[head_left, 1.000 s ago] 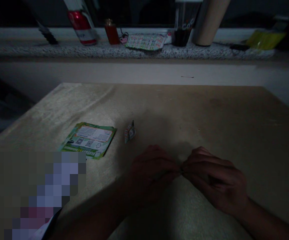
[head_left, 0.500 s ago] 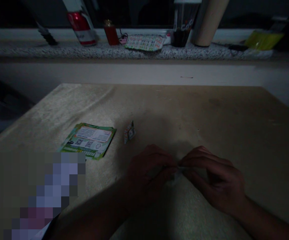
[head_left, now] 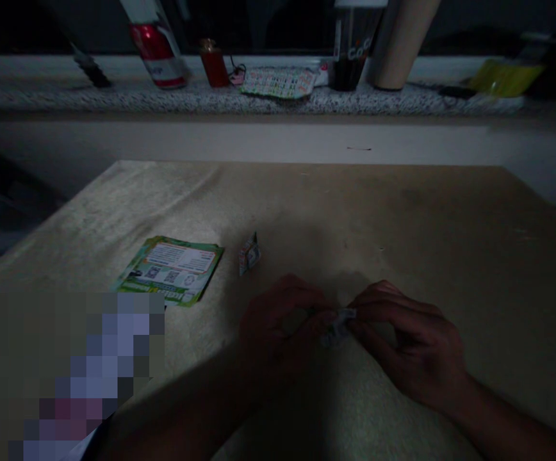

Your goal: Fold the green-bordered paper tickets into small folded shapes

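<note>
Between my fingertips is a small piece of printed paper [head_left: 339,325], pale and dim, partly covered by the fingers. My left hand [head_left: 285,333] pinches its left side, with thumb and forefinger closed. From the right, my right hand [head_left: 410,339] pinches the upper right corner. A small folded piece of printed paper [head_left: 250,254] stands on the table just beyond my left hand. Farther left lies a stack of green printed leaflets [head_left: 175,269] with text and square codes on top.
The table [head_left: 426,218] reaches to a wall under a speckled sill [head_left: 138,102]. On the sill stand a red can [head_left: 155,54], a red bottle [head_left: 214,64], a dark-filled cup [head_left: 352,57], a cardboard tube [head_left: 400,48] and a yellow packet [head_left: 506,77]. A pixelated patch covers the lower left.
More of the small paper shows between my hands, its printed face now tilted into view. Both hands have shifted slightly left. The leaflets and the folded paper have stayed put.
</note>
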Available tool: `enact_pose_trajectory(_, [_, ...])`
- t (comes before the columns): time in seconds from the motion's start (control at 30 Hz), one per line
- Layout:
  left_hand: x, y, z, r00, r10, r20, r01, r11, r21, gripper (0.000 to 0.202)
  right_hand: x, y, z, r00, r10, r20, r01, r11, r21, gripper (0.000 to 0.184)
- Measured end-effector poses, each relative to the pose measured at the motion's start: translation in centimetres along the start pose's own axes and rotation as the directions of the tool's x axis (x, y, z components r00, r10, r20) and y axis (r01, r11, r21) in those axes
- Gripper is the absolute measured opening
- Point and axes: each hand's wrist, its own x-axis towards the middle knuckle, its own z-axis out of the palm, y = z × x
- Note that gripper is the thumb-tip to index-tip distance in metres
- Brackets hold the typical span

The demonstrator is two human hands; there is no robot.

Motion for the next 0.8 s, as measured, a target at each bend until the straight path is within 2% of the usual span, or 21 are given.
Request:
enact_pose_trajectory(0.33, [-0.36,-0.65,0.19,0.996,-0.068,-0.053,0.066,0.997,-0.03,0.005,-0.1,0.05,0.49,0.995,0.098,-0.026,-0.097,0.995,0.032,0.013])
enact_pose_trajectory(0.8, [-0.19,-0.56,0.15,0.979,-0.17,-0.114,0.165,0.985,-0.05,0.005,-0.42,0.1,0.62,0.983,0.179,0.027,-0.179,0.984,0.022,0.01])
